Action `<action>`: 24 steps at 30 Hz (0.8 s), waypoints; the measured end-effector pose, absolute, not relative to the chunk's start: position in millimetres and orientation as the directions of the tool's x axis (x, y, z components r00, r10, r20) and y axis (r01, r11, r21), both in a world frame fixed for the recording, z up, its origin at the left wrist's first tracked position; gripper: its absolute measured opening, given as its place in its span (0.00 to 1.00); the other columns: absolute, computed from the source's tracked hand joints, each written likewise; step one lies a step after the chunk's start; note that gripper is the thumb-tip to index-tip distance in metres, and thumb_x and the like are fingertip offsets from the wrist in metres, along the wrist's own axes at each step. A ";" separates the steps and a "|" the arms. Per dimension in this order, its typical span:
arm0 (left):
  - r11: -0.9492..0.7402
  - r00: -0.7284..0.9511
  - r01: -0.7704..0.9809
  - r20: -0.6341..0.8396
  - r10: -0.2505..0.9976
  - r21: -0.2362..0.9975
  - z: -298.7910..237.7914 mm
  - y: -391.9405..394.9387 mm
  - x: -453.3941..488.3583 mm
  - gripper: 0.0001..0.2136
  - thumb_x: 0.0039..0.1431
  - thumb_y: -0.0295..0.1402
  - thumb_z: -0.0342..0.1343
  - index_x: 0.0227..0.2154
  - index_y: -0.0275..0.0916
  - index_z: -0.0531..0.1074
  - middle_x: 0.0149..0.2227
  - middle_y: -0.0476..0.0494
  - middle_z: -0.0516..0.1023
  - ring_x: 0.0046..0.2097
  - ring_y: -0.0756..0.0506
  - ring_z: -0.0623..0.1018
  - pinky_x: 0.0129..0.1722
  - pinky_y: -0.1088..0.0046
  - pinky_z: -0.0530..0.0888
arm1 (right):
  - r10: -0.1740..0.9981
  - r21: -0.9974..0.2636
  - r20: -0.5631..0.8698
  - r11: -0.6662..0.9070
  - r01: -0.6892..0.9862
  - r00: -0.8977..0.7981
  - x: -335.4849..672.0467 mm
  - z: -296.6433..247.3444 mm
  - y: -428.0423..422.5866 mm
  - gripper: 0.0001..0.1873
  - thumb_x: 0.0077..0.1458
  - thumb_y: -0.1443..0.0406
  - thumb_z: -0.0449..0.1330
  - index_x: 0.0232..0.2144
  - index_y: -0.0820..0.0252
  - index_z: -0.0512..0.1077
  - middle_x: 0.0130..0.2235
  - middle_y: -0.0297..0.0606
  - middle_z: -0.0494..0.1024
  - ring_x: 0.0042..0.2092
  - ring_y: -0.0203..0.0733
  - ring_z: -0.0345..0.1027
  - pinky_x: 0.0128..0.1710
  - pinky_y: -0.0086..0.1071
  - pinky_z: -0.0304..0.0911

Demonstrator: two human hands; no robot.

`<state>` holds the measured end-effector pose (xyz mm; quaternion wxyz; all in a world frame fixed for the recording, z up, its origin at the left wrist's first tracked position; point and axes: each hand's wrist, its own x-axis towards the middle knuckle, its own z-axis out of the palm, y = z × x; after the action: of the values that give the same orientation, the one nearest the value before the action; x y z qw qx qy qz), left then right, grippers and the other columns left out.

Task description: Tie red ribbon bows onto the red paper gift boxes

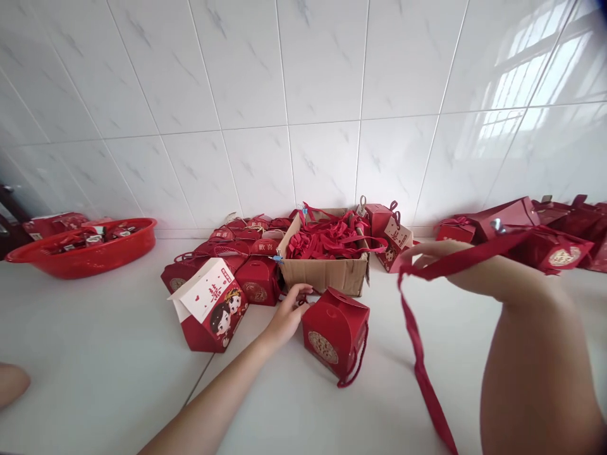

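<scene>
A red gift box (334, 332) with a round gold emblem stands upright on the white counter in front of me. At its left side is my left hand (288, 311), thumb and forefinger closed around what looks like the box's dark red cord handle. A second cord hangs down the box's right side. My right hand (424, 256) is raised to the right of the box, its fingertips pinching a long red ribbon (420, 360). One length of ribbon hangs toward me; another runs back across my wrist. The right fingers are partly hidden by the ribbon.
Behind the gift box, a cardboard box (322, 276) holds tangled red ribbons. A white-and-red box (211, 309) with cartoon figures stands left, before several stacked red boxes (227, 249). A red basin (80, 260) with small packets is far left; more red boxes (502, 218) line the tiled wall right.
</scene>
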<state>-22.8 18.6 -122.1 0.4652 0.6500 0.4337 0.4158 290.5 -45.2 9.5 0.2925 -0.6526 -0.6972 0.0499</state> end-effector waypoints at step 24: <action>-0.402 0.430 0.355 0.234 0.872 0.844 -131.2 1.6 -17.6 0.26 0.53 0.47 0.57 0.52 0.42 0.60 0.51 0.36 0.69 0.56 0.38 0.65 0.57 0.56 0.59 | 0.821 -0.769 0.568 0.501 0.397 0.063 205.8 -14.1 17.7 0.08 0.50 0.66 0.57 0.34 0.60 0.74 0.35 0.38 0.79 0.35 0.40 0.73 0.36 0.33 0.68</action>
<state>-17.6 1.6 -131.2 0.3691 0.7609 0.4032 0.3497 205.8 17.7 -14.1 0.5635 -0.4625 -0.6581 0.1881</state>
